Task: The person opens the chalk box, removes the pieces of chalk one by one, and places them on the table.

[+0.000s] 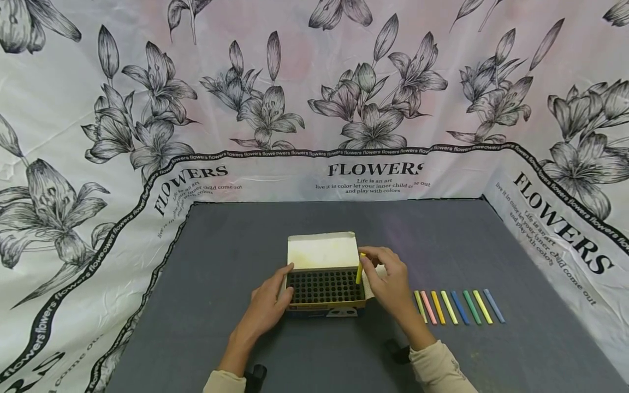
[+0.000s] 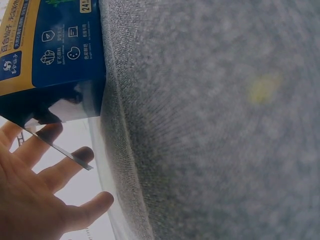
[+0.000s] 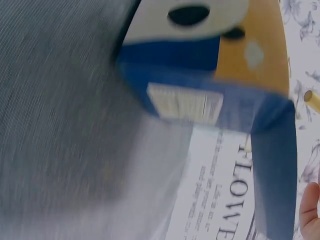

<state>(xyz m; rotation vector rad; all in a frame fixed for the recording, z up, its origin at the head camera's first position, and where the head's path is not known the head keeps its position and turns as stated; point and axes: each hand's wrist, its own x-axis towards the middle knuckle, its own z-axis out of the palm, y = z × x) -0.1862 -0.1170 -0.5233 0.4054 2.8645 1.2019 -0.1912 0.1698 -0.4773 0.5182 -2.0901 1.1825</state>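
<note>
My right hand (image 1: 390,278) pinches a yellow chalk stick (image 1: 360,270) near its top, over the right end of an open chalk box (image 1: 321,307). The stick stands nearly upright, its lower end at the holes of a dark insert (image 1: 319,286) inside. At the box's left side, my left hand (image 1: 267,300) holds the edge between thumb and fingers. The left wrist view shows those fingers (image 2: 70,172) spread along a side flap (image 2: 65,152). In the right wrist view, the stick's end (image 3: 308,96) and a fingertip (image 3: 310,200) show at the right border.
The box's white lid (image 1: 321,250) is raised at the back. Right of my right hand, several coloured chalk sticks (image 1: 461,307) lie in a row on the grey tabletop (image 1: 236,229). A flower-print cloth (image 1: 275,174) borders the table at the back and sides.
</note>
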